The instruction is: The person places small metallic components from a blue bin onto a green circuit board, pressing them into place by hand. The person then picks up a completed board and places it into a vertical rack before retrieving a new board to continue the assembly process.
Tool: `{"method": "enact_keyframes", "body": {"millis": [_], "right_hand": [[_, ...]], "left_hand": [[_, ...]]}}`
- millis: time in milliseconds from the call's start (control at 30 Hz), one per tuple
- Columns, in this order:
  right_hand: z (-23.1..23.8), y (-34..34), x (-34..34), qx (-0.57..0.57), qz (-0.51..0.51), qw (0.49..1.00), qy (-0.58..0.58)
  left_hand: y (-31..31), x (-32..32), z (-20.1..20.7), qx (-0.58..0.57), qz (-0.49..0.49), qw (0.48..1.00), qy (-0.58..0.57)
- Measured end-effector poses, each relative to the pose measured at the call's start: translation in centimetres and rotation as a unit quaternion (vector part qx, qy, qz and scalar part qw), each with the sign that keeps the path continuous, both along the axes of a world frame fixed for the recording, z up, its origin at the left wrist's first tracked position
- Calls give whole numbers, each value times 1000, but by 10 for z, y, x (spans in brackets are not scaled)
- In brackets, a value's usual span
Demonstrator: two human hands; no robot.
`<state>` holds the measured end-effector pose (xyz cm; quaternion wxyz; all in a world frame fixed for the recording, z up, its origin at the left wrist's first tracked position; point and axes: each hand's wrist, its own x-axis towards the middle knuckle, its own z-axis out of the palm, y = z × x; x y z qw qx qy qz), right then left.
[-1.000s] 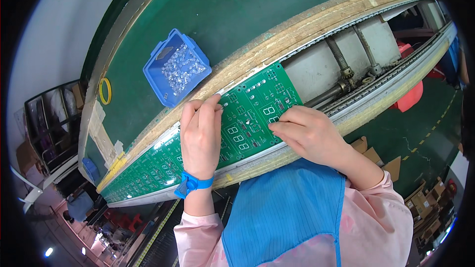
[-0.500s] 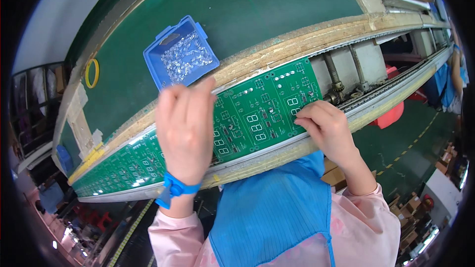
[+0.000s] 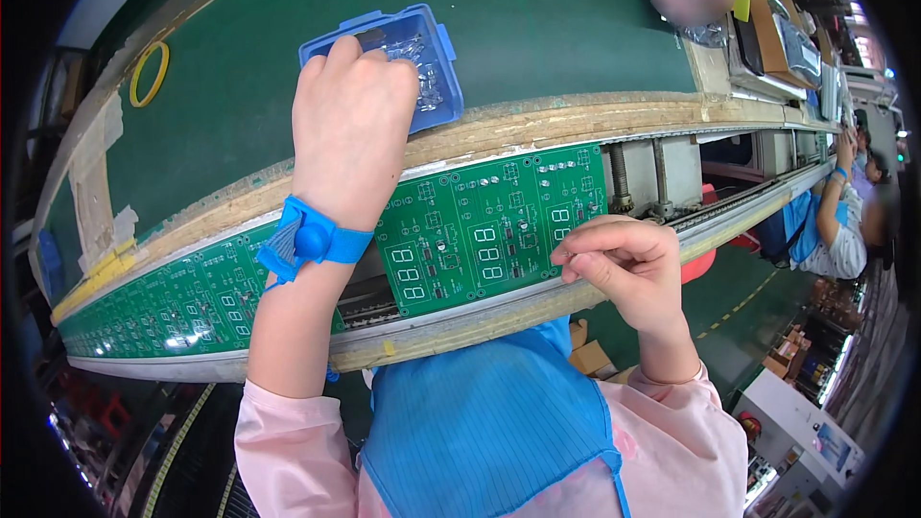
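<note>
My left hand [image 3: 350, 125] reaches over a blue plastic bin [image 3: 443, 113] of small clear parts [image 3: 427, 86]. Its fingers curl down into the bin, and their tips are hidden. A blue wrist strap [image 3: 312, 238] goes round that wrist. My right hand [image 3: 628, 264] hovers at the right end of a green circuit board [image 3: 459, 230], thumb and fingers pinched together. Anything in that pinch is too small to make out. Digit outlines and several small mounted components show on the board, which lies in the rail track.
More green boards [image 3: 173, 302] line the track to the left, past a gap baring the chain [image 3: 369, 305]. A wooden ledge [image 3: 518, 129] borders the green tabletop [image 3: 556, 29]. A yellow ring [image 3: 150, 74] lies at far left. Boxes [image 3: 782, 48] stand far right, with people beyond.
My left hand has gone from above the board up into the blue bin. My right hand has drawn back slightly from the board, still pinched. The whole view has shifted.
</note>
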<state>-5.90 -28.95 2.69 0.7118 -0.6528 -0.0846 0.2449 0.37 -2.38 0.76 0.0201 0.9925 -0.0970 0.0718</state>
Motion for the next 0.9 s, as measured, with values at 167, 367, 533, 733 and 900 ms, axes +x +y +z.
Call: {"method": "enact_keyframes", "body": {"millis": [167,367,533,733,900], "right_hand": [[1,5,5,-42,13,994,-99],[3,18,10,-95,3,968,-232],[-8,38,30,-190,51,900,-389],[-38,60,50,-254,118,833,-477],[-45,64,53,-267,139,821,-485]], "left_hand": [[6,0,-8,-25,-11,999,-36],[12,-1,-5,-92,-41,989,-104],[12,-12,1,-151,-37,977,-149],[0,-54,18,-295,-24,950,-98],[-6,-91,2,-395,1,916,-74]]}}
